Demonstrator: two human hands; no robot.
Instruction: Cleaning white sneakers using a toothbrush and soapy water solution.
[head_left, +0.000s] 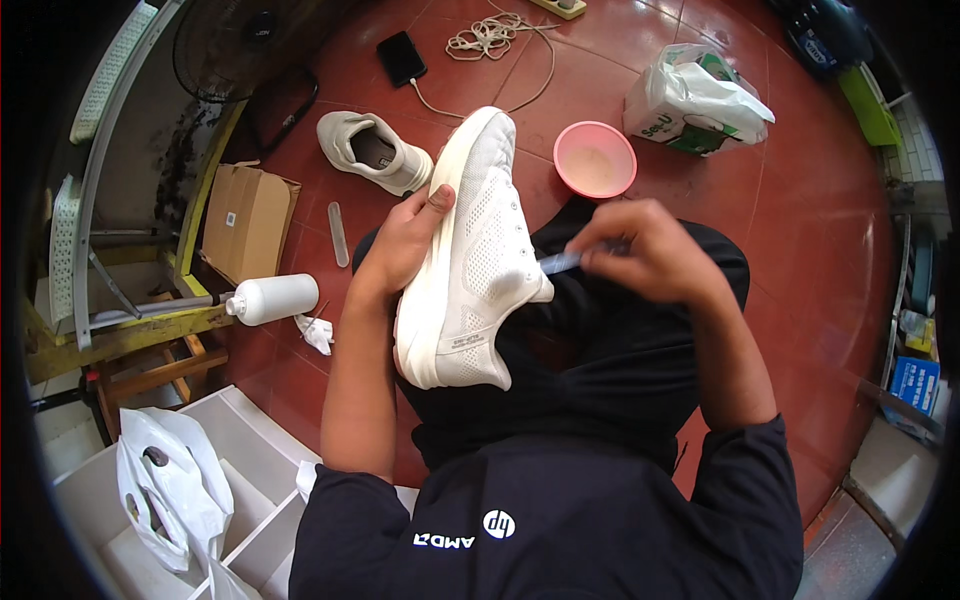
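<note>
In my left hand (409, 240) is a pale off-white slip-on sneaker (480, 270), toe pointing away from me and its side turned up, the thumb on the sole edge. My right hand (637, 251) grips a slim bluish tool (561, 262), blurred by motion, whose far end meets the shoe near the tongue. The exact kind of tool cannot be made out. On the floor beyond my left hand lies the matching sneaker (375, 152), its opening facing up. A pink plastic bowl (562, 176) with cloudy liquid inside stands beyond my right hand.
A white bottle (277, 298) lies at the left near a crumpled tissue (316, 335) and a cardboard box (246, 225). Farther off are a phone (402, 58) on a coiled cable (487, 37) and a plastic-wrapped pack (694, 105). White plastic bags (176, 480) rest on a compartmented shelf (247, 420).
</note>
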